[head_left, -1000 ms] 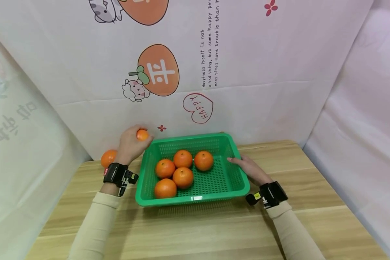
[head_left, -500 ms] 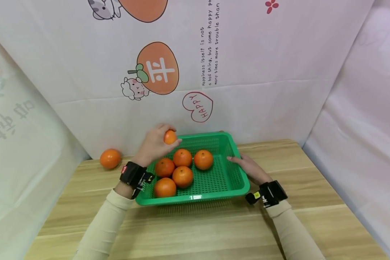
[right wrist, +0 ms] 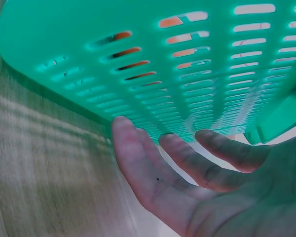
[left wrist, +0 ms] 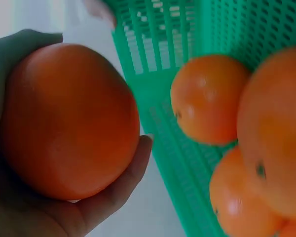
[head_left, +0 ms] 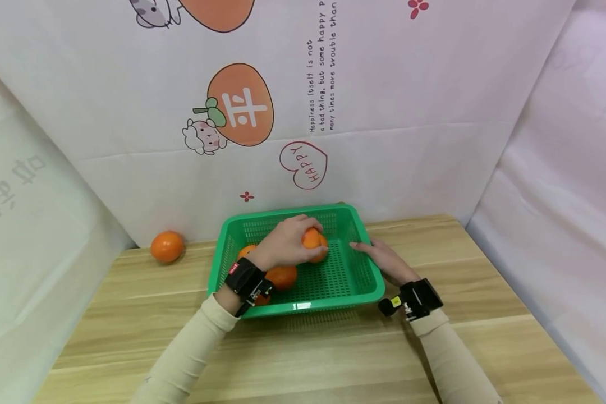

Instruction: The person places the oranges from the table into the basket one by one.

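Observation:
My left hand (head_left: 287,242) is over the inside of a green plastic basket (head_left: 328,304) and grips an orange (left wrist: 69,123) between thumb and fingers. Several more oranges (head_left: 284,277) lie in the basket, partly hidden by that hand in the head view. At the basket's right side, my right hand (head_left: 390,261) holds the edge, its thumb over the rim. The right wrist view shows its fingers (right wrist: 175,148) against the slotted outer surface.
Another orange (head_left: 167,247) sits on the wooden table (head_left: 303,359), left of the basket near the back. A white printed sheet (head_left: 384,168) hangs behind the table, with pale sheets on both sides.
My left hand has carried the orange rightward from beyond the basket's left rear corner to over its inside. My right hand stays at the right rim, and the basket has hardly moved.

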`<control>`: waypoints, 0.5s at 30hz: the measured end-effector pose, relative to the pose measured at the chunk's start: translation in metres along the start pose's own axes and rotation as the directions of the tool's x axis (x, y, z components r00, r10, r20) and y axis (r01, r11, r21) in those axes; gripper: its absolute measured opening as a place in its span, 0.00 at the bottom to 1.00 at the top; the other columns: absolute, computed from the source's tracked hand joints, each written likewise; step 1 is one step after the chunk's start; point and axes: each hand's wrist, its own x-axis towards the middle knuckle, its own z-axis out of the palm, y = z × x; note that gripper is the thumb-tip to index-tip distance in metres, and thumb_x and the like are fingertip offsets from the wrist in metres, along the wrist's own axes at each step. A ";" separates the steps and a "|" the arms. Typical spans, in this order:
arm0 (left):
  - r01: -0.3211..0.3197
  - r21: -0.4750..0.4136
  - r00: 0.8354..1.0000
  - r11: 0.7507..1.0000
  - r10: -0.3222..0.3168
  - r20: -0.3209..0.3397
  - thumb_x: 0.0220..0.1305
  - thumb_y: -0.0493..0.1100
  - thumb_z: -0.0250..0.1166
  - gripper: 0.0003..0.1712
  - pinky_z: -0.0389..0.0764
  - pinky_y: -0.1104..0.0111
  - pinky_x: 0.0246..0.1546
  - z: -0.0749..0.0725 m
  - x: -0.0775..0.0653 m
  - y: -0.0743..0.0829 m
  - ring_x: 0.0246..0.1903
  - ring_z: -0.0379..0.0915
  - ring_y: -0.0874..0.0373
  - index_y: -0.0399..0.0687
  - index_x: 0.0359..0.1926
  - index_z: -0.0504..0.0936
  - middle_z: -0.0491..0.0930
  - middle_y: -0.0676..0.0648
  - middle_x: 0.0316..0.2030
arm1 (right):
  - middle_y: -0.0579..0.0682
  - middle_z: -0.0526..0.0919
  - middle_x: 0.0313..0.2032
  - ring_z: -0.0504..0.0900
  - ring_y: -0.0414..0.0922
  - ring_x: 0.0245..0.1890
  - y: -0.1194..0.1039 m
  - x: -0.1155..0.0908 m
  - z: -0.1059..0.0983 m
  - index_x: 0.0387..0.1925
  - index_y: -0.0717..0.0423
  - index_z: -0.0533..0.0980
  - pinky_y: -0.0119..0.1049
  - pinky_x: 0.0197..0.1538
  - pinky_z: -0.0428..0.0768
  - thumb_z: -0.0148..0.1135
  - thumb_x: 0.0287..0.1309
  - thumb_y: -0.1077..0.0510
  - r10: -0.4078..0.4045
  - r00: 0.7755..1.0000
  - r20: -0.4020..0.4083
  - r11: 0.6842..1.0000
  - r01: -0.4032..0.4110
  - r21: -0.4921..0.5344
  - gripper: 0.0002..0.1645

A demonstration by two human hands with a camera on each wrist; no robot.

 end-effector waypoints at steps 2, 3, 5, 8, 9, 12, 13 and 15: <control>-0.005 0.018 0.999 1.000 0.004 0.044 0.68 0.57 0.70 0.24 0.78 0.68 0.36 0.006 0.003 0.006 0.39 0.75 0.58 0.53 0.59 0.82 0.81 0.50 0.52 | 0.72 0.79 0.62 0.89 0.58 0.53 -0.001 0.001 0.000 0.79 0.62 0.57 0.48 0.51 0.89 0.48 0.79 0.39 0.002 1.000 -0.006 1.000 -0.002 -0.002 0.43; -0.004 0.032 0.998 0.999 0.002 0.065 0.68 0.58 0.70 0.24 0.78 0.68 0.36 0.009 0.005 0.008 0.39 0.75 0.59 0.53 0.59 0.82 0.81 0.51 0.52 | 0.72 0.79 0.62 0.88 0.58 0.54 -0.001 0.001 0.000 0.79 0.62 0.58 0.48 0.51 0.89 0.48 0.79 0.39 0.003 1.000 -0.006 1.000 -0.003 -0.002 0.42; -0.001 0.062 0.994 0.998 -0.005 0.105 0.68 0.59 0.70 0.25 0.76 0.68 0.34 0.014 0.008 0.013 0.37 0.74 0.59 0.54 0.60 0.82 0.81 0.51 0.52 | 0.72 0.79 0.63 0.88 0.58 0.54 -0.001 0.002 0.001 0.80 0.62 0.57 0.48 0.52 0.89 0.49 0.79 0.38 -0.003 1.000 -0.002 1.000 0.003 -0.009 0.43; 0.001 0.090 0.988 0.996 -0.015 0.157 0.68 0.60 0.70 0.26 0.75 0.69 0.31 0.023 0.012 0.016 0.35 0.73 0.59 0.54 0.60 0.82 0.81 0.51 0.52 | 0.70 0.79 0.64 0.88 0.58 0.55 -0.001 0.002 0.001 0.80 0.60 0.57 0.48 0.52 0.89 0.49 0.78 0.38 -0.001 1.000 -0.007 1.000 0.000 -0.009 0.43; -0.002 0.097 0.985 0.995 -0.014 0.170 0.68 0.60 0.70 0.26 0.75 0.70 0.30 0.026 0.014 0.017 0.34 0.73 0.60 0.54 0.60 0.82 0.81 0.51 0.51 | 0.70 0.78 0.65 0.87 0.58 0.56 0.000 0.002 0.001 0.81 0.59 0.56 0.48 0.52 0.89 0.49 0.78 0.38 -0.002 1.000 -0.007 1.000 0.002 -0.011 0.43; -0.020 0.108 0.980 0.994 -0.002 0.199 0.68 0.61 0.70 0.26 0.74 0.71 0.29 0.033 0.016 0.019 0.33 0.73 0.60 0.53 0.59 0.83 0.81 0.52 0.49 | 0.69 0.78 0.65 0.87 0.57 0.56 0.000 0.001 0.001 0.81 0.58 0.56 0.48 0.52 0.89 0.49 0.78 0.38 -0.004 1.000 -0.013 1.000 0.004 -0.014 0.43; -0.027 0.111 0.978 0.993 0.003 0.209 0.68 0.61 0.69 0.25 0.74 0.72 0.28 0.035 0.017 0.019 0.32 0.73 0.61 0.53 0.59 0.83 0.81 0.52 0.47 | 0.70 0.78 0.65 0.88 0.57 0.55 0.000 0.000 0.001 0.81 0.58 0.56 0.48 0.52 0.89 0.49 0.78 0.38 -0.007 1.000 -0.013 1.000 0.007 -0.017 0.43; -0.044 0.123 0.973 0.991 0.014 0.232 0.68 0.61 0.69 0.26 0.74 0.72 0.28 0.038 0.017 0.020 0.32 0.73 0.61 0.52 0.59 0.83 0.81 0.53 0.44 | 0.70 0.78 0.65 0.88 0.56 0.55 0.000 -0.001 0.000 0.81 0.59 0.56 0.47 0.52 0.89 0.49 0.78 0.38 -0.012 1.000 -0.014 1.000 0.012 -0.023 0.44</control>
